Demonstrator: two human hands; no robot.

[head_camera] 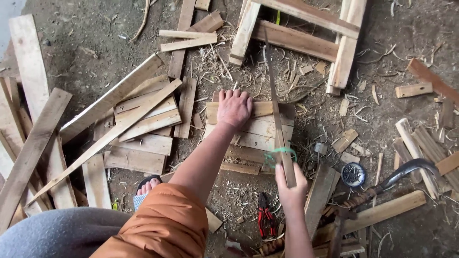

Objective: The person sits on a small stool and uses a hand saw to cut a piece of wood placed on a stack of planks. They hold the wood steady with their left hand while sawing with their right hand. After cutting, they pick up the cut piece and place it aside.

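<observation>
Down on the dirt floor (pixel 95 28), my left hand (pixel 234 109) lies flat, fingers spread, on the far end of a stack of short wooden boards (pixel 253 129), pressing on the top one without closing around anything. My right hand (pixel 290 185) is wrapped tight round the wooden handle of a long narrow saw (pixel 276 114), whose thin blade runs away from me across the right side of the stack, just beside my left hand but not touching it. A loop of green band (pixel 281 154) sits on the handle just above my fist. The stack rests in sawdust and shavings, near a rough frame of pale planks (pixel 296 33) further off. To my left a loose heap of long slats (pixel 119 114) lies crossed over itself, and my toes in a sandal (pixel 147 185) show beside it. To my right lie a curved sickle (pixel 406 171), a small round tin (pixel 354 174) and, nearer me, red-handled pliers (pixel 265 215).
</observation>
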